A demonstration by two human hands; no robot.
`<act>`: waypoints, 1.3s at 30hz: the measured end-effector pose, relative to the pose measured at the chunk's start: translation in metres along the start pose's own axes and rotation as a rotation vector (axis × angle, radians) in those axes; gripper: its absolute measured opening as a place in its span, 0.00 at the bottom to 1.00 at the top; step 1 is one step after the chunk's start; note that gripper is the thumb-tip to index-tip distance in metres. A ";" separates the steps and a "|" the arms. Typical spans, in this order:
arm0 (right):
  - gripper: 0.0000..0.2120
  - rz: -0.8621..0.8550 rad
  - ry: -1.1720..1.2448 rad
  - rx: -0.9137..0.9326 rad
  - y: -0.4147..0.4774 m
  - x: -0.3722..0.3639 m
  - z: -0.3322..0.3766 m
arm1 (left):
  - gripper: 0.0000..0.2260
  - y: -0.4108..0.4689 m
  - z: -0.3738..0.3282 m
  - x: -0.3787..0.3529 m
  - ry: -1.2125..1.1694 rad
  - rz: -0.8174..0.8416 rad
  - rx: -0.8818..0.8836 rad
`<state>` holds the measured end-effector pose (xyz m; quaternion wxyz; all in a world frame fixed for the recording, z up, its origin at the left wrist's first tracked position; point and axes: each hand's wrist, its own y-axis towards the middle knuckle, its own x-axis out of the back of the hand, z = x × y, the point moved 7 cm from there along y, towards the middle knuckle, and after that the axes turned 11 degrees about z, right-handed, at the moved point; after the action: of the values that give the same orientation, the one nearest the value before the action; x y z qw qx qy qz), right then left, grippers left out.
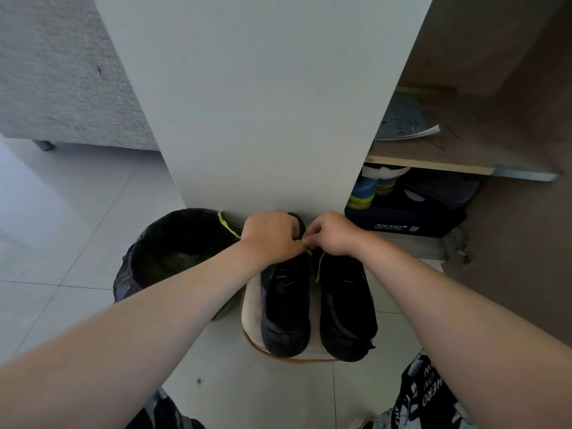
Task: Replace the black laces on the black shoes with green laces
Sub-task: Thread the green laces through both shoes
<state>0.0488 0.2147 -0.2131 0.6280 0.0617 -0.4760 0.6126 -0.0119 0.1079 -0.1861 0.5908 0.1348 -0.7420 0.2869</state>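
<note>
Two black shoes stand side by side on a white mat point(250, 308), toes pointing away from me: the left shoe point(285, 305) and the right shoe point(346, 305). My left hand point(270, 235) and my right hand point(332, 232) meet over the front of the left shoe, fingers curled, each pinching a green lace point(317, 267). A loose length of the lace hangs down between the two shoes. Another stretch of green lace point(227, 226) runs out to the left of my left hand. The eyelets are hidden under my hands.
A bin lined with a black bag point(173, 252) stands just left of the shoes. A white panel point(263, 119) rises right behind them. To the right, an open cabinet holds a dark shoe box point(402, 222), other shoes and a booklet point(405, 125) on a shelf.
</note>
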 end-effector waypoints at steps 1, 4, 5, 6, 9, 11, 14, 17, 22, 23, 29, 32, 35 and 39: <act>0.06 0.000 0.007 -0.004 0.001 -0.001 -0.001 | 0.20 0.001 -0.003 0.003 0.050 -0.016 0.002; 0.10 0.000 0.011 -0.022 0.002 -0.002 -0.002 | 0.13 0.003 -0.016 0.006 0.196 -0.023 0.009; 0.10 -0.001 0.004 -0.031 0.001 -0.001 -0.003 | 0.10 0.003 -0.021 0.005 0.238 -0.023 0.008; 0.10 0.000 -0.009 -0.035 -0.001 0.000 -0.003 | 0.08 0.003 -0.025 0.004 0.271 -0.025 0.006; 0.12 0.035 -0.108 -0.044 -0.004 0.003 -0.003 | 0.08 0.001 -0.030 0.003 0.278 -0.034 0.011; 0.12 0.049 -0.214 -0.066 -0.004 0.003 -0.001 | 0.08 0.002 -0.027 0.002 0.204 -0.031 0.042; 0.08 0.073 -0.310 -0.092 -0.001 0.000 0.001 | 0.10 0.005 -0.015 -0.004 -0.006 -0.027 0.118; 0.09 0.094 -0.337 -0.070 0.000 -0.002 0.006 | 0.18 0.005 -0.002 -0.011 -0.215 -0.023 0.207; 0.08 0.043 -0.366 -0.013 0.001 -0.011 0.011 | 0.15 0.007 0.013 -0.022 -0.445 0.141 0.261; 0.08 0.024 -0.363 0.000 0.000 -0.012 0.011 | 0.15 0.005 0.016 -0.022 -0.444 0.156 0.267; 0.08 0.124 -0.471 -0.009 0.001 -0.021 0.012 | 0.08 0.000 0.010 -0.015 -0.385 0.079 0.270; 0.08 0.202 -0.528 -0.059 0.003 -0.024 0.010 | 0.08 0.001 0.007 -0.016 -0.411 0.104 0.272; 0.09 0.259 -0.487 -0.083 0.003 -0.023 0.006 | 0.05 0.001 0.011 -0.018 -0.491 0.143 0.253; 0.11 0.251 -0.412 -0.064 0.002 -0.020 0.009 | 0.05 0.003 0.020 -0.021 -0.716 0.138 0.167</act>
<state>0.0460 0.1948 -0.2227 0.4384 0.1057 -0.6170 0.6449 -0.0243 0.0954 -0.2093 0.2602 0.2240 -0.8830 0.3200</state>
